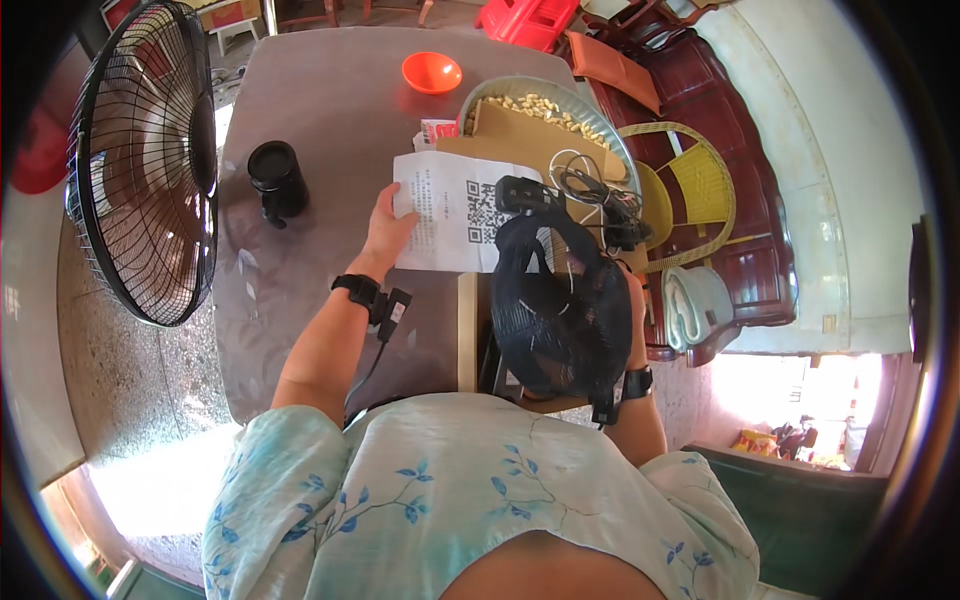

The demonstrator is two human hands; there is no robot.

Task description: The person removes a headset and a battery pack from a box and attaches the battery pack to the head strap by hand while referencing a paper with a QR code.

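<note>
My left hand [390,228] grips the left edge of a white paper sheet [432,225] printed with a square black code, thumb on top. My right hand [637,315] is at the right side of a black mesh cap-like piece of headgear [560,310] with straps and a small black device at its top. Most of the right hand's fingers are hidden behind the mesh, which also covers part of the sheet. Below the headgear stands an open cardboard box [467,330]. Bundled black and white cables [605,200] lie just beyond the headgear. Each wrist wears a black band with a small module.
A round metal tray [622,150] holds peanuts, with a cardboard flap [520,140] over part of it. An orange bowl [432,73] and a black lidded cup [278,178] stand on the brown table [320,90]. A large fan [150,160] is at the left, a yellow wicker chair [700,185] at the right.
</note>
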